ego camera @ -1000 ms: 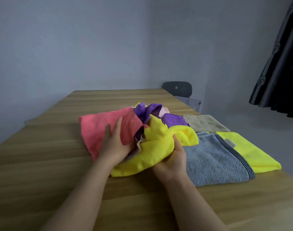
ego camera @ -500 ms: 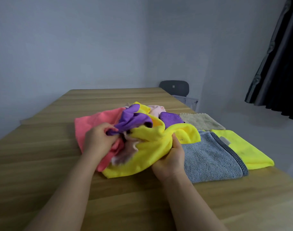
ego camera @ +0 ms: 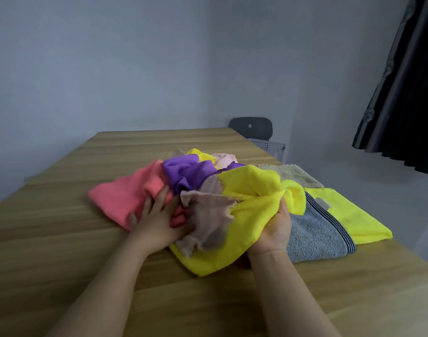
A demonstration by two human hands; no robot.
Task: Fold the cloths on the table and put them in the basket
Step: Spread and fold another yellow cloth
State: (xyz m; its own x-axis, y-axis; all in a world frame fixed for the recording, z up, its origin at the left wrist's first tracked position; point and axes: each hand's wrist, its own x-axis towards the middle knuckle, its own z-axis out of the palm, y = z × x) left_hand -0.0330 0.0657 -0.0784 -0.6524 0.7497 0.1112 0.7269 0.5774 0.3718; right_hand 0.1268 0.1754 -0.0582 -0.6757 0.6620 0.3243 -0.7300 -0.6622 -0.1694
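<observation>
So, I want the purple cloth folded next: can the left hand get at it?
Probably yes: the purple cloth lies uncovered on top, just beyond the left hand, which rests on the pink cloth.

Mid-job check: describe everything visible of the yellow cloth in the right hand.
The yellow cloth is bright, ribbed, microfibre-looking, crumpled and unfolded. The right hand grips a bunch of it; a loose end flops over the grey towel. Its lower edge lies on the table. A taupe cloth lies over its left part; the purple cloth borders it behind.
</observation>
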